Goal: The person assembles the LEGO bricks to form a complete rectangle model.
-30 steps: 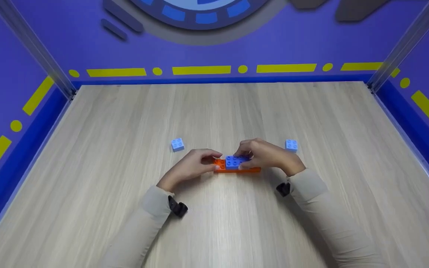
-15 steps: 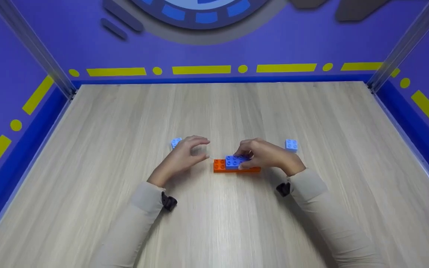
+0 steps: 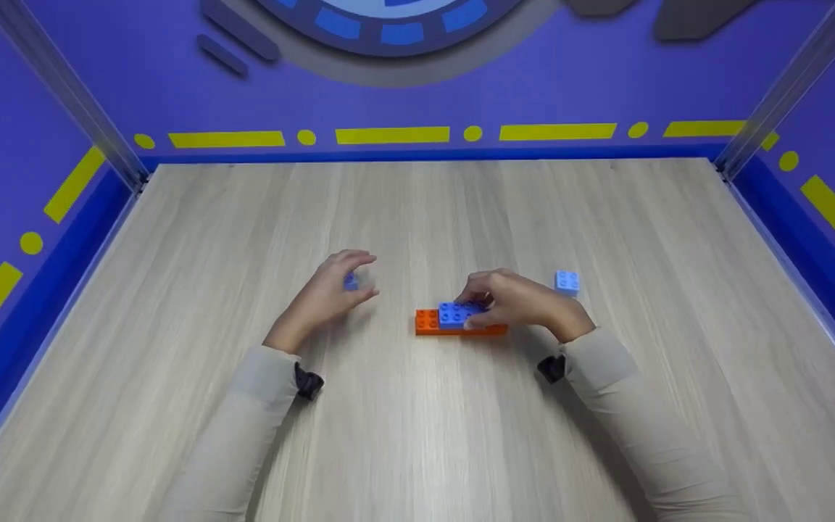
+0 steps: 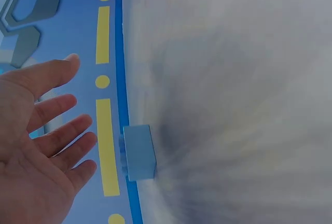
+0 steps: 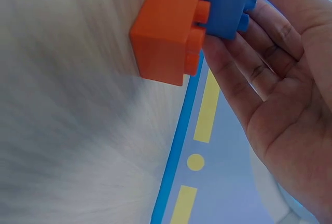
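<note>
left fingers (image 4: pixel 67 133) spread, empty, near light-blue brick (image 4: pixel 140 153) | right fingers (image 5: pixel 231 74) pinch blue brick (image 3: pixel 454 315) atop orange brick (image 3: pixel 427 323)

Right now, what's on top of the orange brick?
A blue brick sits on the orange brick, held by the right hand. Orange studs show at both ends; the part under the blue brick is hidden.

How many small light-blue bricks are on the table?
2. The first brick is by the left hand, which partly hides it in the head view; the second brick lies right of the right hand.
</note>
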Demonstrator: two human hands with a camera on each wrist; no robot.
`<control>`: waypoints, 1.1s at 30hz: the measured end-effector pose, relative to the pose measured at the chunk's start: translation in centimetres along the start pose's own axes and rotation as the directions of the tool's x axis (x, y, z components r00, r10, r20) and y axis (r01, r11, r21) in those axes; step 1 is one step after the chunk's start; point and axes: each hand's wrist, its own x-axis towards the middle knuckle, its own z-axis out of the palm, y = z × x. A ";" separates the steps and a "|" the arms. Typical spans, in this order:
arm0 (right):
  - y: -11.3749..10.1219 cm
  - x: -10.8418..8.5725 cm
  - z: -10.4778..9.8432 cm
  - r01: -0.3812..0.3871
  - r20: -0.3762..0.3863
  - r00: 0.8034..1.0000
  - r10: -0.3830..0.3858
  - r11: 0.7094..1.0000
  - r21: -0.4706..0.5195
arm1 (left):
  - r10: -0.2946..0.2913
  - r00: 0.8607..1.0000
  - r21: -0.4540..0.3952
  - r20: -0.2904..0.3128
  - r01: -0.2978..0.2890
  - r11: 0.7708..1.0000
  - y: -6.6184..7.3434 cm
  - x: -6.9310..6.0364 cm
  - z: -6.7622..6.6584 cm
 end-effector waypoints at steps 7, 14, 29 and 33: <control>0.1 0.0 0.0 -0.004 0.005 1.000 0.004 1.000 -0.003 | -0.082 0.997 0.044 0.010 0.082 0.996 -0.7 -0.1 -0.7; 0.2 0.0 -0.1 -0.007 0.008 1.000 0.007 1.000 -0.002 | -0.133 0.991 0.085 0.014 0.131 0.988 -1.3 -0.3 -1.0; 0.3 0.0 0.0 0.004 0.003 1.000 -0.004 1.000 0.022 | -0.225 0.973 0.117 0.052 0.218 0.969 -1.8 -0.2 -1.2; 0.3 0.0 0.0 0.009 -0.001 1.000 -0.009 1.000 0.017 | -0.224 0.973 0.131 0.056 0.216 0.968 -1.9 0.0 -1.2</control>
